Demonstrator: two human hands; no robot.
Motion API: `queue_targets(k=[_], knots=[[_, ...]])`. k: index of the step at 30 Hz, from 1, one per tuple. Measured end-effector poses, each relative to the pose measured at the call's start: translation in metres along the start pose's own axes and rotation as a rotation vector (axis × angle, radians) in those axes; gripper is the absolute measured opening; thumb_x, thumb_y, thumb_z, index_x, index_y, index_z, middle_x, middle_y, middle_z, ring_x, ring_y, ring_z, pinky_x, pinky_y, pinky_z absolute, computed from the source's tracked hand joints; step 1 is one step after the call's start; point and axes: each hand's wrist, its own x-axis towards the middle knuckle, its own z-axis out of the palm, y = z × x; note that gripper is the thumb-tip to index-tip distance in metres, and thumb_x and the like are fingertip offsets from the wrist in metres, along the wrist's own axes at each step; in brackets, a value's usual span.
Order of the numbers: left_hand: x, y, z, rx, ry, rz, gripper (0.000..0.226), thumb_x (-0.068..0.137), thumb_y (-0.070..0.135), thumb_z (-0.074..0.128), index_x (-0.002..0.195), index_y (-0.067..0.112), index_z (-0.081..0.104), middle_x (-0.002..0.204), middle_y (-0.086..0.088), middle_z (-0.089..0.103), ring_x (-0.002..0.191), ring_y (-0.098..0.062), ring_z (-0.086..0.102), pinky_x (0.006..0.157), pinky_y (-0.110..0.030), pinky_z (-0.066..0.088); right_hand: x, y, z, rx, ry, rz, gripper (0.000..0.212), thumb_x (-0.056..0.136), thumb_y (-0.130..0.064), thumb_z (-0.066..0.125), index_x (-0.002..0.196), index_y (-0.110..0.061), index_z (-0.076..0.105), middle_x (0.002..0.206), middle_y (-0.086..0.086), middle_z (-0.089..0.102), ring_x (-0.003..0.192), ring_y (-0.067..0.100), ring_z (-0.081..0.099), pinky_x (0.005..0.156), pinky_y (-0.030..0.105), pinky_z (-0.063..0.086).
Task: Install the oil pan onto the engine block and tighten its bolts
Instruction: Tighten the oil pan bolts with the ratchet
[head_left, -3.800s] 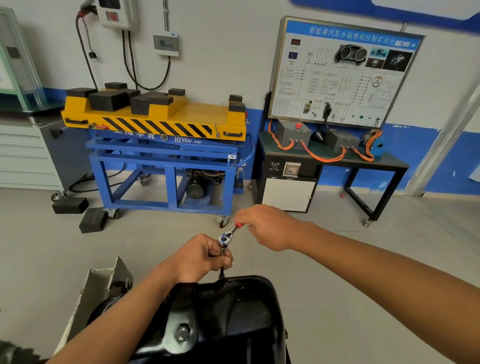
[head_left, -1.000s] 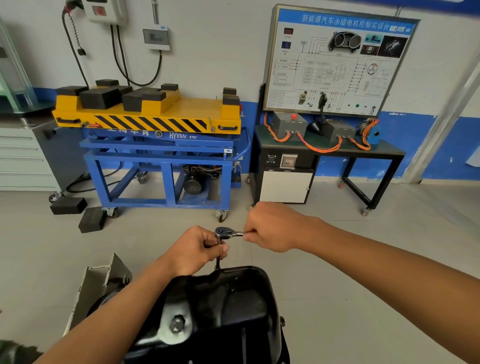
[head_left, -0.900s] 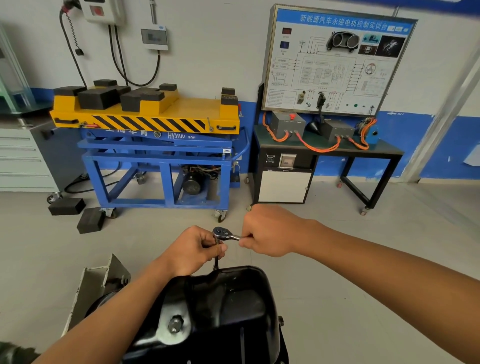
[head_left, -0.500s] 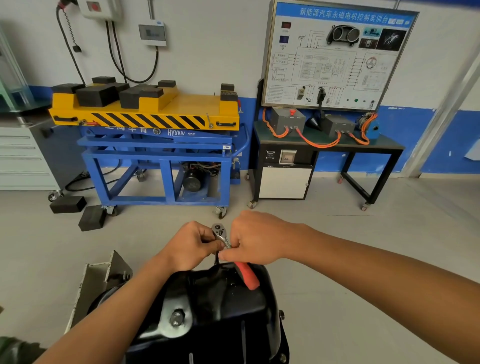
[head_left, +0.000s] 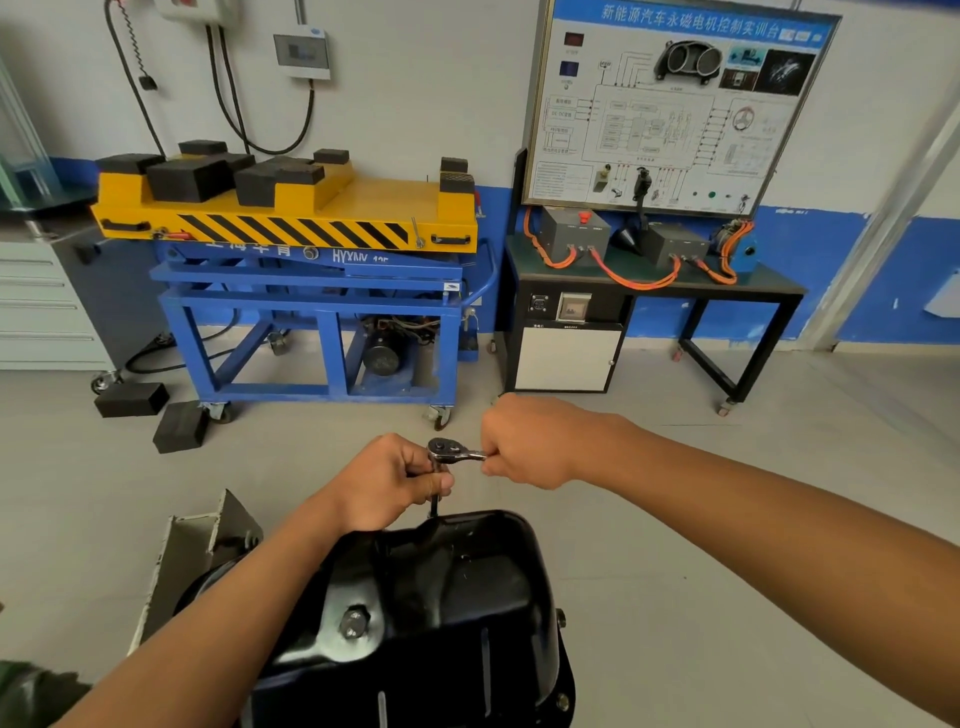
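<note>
Black oil pan (head_left: 447, 597) sump-up, just beneath hands. Left hand (head_left: 387, 483) wrapped round extension bar (head_left: 434, 506) at pan's far rim, presumably steadying socket on hidden bolt. Right hand (head_left: 524, 441) clenching ratchet (head_left: 449, 451) handle for leverage.

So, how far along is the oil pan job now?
Done: the oil pan sits in place, and two bolts show in its right flange. In hand: the right hand grips the ratchet handle, and the left hand holds its shaft at the pan's far edge. Left: the other bolts; their tightness cannot be seen.
</note>
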Motion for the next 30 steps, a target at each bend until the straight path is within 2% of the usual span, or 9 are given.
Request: queue_targets(k=[4,8,11,13,17,21,24,27,30], knots=[[0.001,0.000,0.001,0.010,0.000,-0.005,0.013,0.090,0.013,0.075,0.081,0.005,0.078,0.087,-0.027,0.072,0.073,-0.028,0.061,0.074,-0.050,0.055,0.007,0.004,0.002,-0.065,0.048,0.015,0.028,0.100,-0.022,0.053,0.084,-0.004,0.067,0.067,0.002,0.045,0.068,0.026,0.053,0.067,0.042,0.050],[0.002,0.000,0.001,0.005,-0.009,-0.001,0.012,0.090,0.011,0.074,0.080,0.006,0.079,0.084,-0.016,0.076,0.072,-0.020,0.065,0.076,-0.044,0.056,0.012,0.005,0.007,-0.158,0.079,0.014,0.014,0.097,-0.007,0.051,0.097,-0.011,0.064,0.076,0.002,0.042,0.080,0.030,0.058,0.072,0.043,0.053],[0.001,0.001,0.001,-0.007,-0.019,-0.004,0.011,0.090,0.010,0.074,0.082,0.003,0.079,0.083,-0.010,0.077,0.074,-0.016,0.068,0.077,-0.037,0.057,0.017,0.005,0.010,-0.133,0.062,0.009,0.025,0.090,0.003,0.050,0.109,-0.010,0.060,0.098,0.009,0.054,0.089,0.032,0.059,0.076,0.046,0.053],[0.001,0.001,0.000,-0.015,-0.026,-0.009,0.011,0.090,0.009,0.073,0.082,0.004,0.079,0.084,-0.011,0.077,0.076,-0.019,0.068,0.078,-0.039,0.057,0.021,0.007,0.014,-0.110,0.058,-0.020,0.036,0.089,0.006,0.049,0.120,-0.011,0.055,0.114,0.009,0.055,0.099,0.031,0.057,0.080,0.046,0.052],[0.000,0.003,-0.001,-0.033,-0.046,-0.015,0.012,0.090,0.013,0.074,0.079,0.011,0.079,0.086,-0.011,0.077,0.082,-0.034,0.070,0.081,-0.041,0.057,0.031,0.011,0.021,-0.063,0.047,-0.091,0.064,0.084,0.010,0.053,0.143,-0.011,0.040,0.148,0.005,0.040,0.123,0.030,0.050,0.091,0.047,0.050],[-0.001,0.004,-0.001,-0.044,-0.042,-0.029,0.019,0.090,0.013,0.074,0.073,0.020,0.080,0.086,-0.014,0.077,0.086,-0.040,0.069,0.083,-0.047,0.056,0.034,0.015,0.022,-0.026,0.043,-0.128,0.074,0.083,0.010,0.052,0.151,-0.011,0.031,0.157,0.002,0.028,0.130,0.030,0.046,0.092,0.044,0.049],[0.000,0.002,0.001,-0.041,-0.009,-0.043,0.023,0.091,0.010,0.073,0.072,0.021,0.078,0.084,-0.009,0.078,0.087,-0.033,0.072,0.081,-0.039,0.057,0.031,0.015,0.022,-0.061,0.034,-0.109,0.060,0.092,0.001,0.050,0.148,-0.012,0.034,0.149,0.003,0.037,0.120,0.028,0.051,0.091,0.047,0.050],[0.002,0.000,0.002,0.014,0.031,-0.033,0.016,0.094,0.011,0.070,0.081,0.009,0.078,0.080,-0.004,0.077,0.076,-0.020,0.071,0.076,-0.032,0.056,0.022,0.013,0.016,-0.122,0.044,-0.072,0.022,0.104,-0.018,0.041,0.123,-0.012,0.051,0.115,0.006,0.056,0.097,0.026,0.056,0.083,0.047,0.050],[0.002,0.000,0.002,0.050,0.058,-0.033,0.018,0.095,0.011,0.068,0.080,0.009,0.077,0.078,-0.002,0.077,0.069,-0.010,0.066,0.071,-0.026,0.054,0.011,0.010,0.009,-0.182,0.047,-0.035,0.020,0.104,-0.019,0.040,0.098,-0.012,0.057,0.082,0.004,0.052,0.075,0.025,0.054,0.067,0.043,0.049]])
